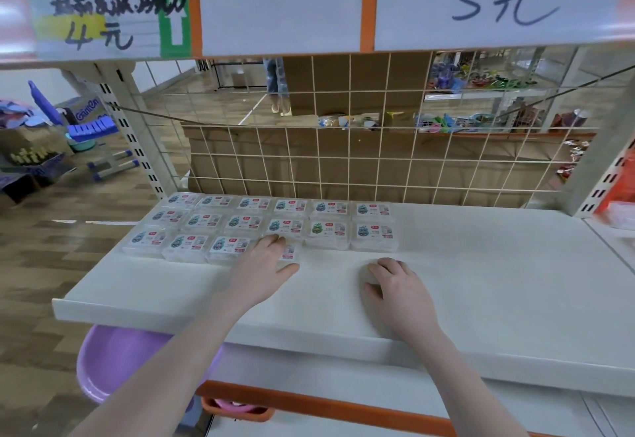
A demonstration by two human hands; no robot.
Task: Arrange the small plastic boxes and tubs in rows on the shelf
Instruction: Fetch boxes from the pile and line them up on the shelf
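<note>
Head view: left hand [266, 258] over flat, label-up box [288, 252].

Two bare forearms are entering from the lower edge of the frame, the left from the lower left corner and the right from lower centre-right. Neither is wearing a sleeve, watch, bracelet or glove within view. The left hand [264, 264] and the right hand [398, 285] are showing their backs to the camera, with no rings on the fingers that can be seen. Fingernails are appearing short and unpainted; finer detail is blurring out.
</note>
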